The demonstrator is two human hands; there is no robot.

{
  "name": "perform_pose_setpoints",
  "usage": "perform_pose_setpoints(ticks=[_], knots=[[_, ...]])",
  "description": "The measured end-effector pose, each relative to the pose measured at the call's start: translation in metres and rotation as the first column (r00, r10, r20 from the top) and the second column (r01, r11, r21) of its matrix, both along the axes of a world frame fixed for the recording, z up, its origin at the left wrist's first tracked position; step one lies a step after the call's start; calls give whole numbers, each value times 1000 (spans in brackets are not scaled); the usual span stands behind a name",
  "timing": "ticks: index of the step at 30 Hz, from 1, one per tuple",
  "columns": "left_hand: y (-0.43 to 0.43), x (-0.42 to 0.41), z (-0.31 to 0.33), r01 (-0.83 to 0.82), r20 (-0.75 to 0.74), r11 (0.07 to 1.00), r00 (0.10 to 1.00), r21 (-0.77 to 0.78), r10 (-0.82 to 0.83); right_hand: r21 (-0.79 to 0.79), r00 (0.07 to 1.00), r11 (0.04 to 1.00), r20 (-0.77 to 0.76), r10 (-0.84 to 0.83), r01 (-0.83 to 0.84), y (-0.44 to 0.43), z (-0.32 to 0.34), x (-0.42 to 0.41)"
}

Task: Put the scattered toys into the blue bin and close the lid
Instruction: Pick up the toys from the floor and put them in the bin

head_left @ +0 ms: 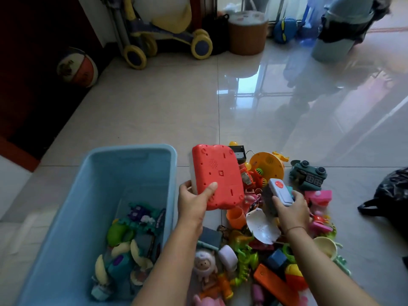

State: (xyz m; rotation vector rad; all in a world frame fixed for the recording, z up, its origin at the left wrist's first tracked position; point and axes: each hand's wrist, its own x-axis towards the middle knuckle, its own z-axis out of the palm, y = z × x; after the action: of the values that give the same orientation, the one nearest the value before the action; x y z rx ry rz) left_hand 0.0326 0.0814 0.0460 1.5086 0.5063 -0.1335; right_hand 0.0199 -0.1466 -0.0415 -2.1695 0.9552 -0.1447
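Note:
The blue bin (66, 217) stands open on the floor at lower left, with several toys lying in its bottom. My left hand (192, 202) grips a flat red toy board (217, 176) by its lower edge and holds it up just right of the bin's rim. My right hand (291, 208) is closed on a grey toy with a red button (279, 192) above the toy pile (265, 250). The pile spreads over the tiles to the right of the bin. No lid is in view.
A green toy vehicle (308, 175) and a yellow disc toy (267, 167) lie at the pile's far edge. A black bag (390, 195) sits at the right. A ball (77, 67), a ride-on scooter (163, 38) and a brown bucket (247, 34) stand along the far wall.

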Motion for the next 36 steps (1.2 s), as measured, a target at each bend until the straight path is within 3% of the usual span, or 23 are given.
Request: perform_pose_setpoints(ticks=[3, 5, 8, 10, 13, 17, 22, 27, 31, 36], knots=[[24, -5, 45, 20, 154, 1000, 988, -11, -18, 146, 990, 989, 141, -6, -14, 4, 23, -10], [51, -7, 71, 1, 269, 998, 963, 62, -18, 235, 975, 972, 219, -24, -29, 7, 40, -16], [101, -11, 97, -42, 395, 963, 916, 265, -69, 296, 956, 955, 286, -64, -25, 11, 60, -24], [136, -11, 99, -97, 434, 879, 891, 467, -133, 321, 948, 947, 308, -85, -20, 15, 72, -28], [180, -2, 64, -121, 340, 675, 918, 728, -202, 386, 939, 922, 322, -123, -11, 21, 78, -29], [210, 9, -7, 19, 115, 481, 962, 877, -248, 448, 940, 893, 317, -123, -34, 25, 72, -29], [214, 17, -44, 48, 70, 346, 944, 937, -323, 510, 951, 852, 304, -51, -117, 37, 74, -28], [221, 20, -56, 6, 104, 216, 864, 976, -493, 636, 919, 696, 385, 89, -334, 106, 108, -17], [234, 25, -64, -9, 79, 123, 815, 992, -574, 635, 840, 576, 506, 194, -515, 190, 139, -2], [245, 30, -79, -11, 18, 16, 772, 1000, -635, 728, 858, 474, 493, 142, -496, 271, 136, 26]])
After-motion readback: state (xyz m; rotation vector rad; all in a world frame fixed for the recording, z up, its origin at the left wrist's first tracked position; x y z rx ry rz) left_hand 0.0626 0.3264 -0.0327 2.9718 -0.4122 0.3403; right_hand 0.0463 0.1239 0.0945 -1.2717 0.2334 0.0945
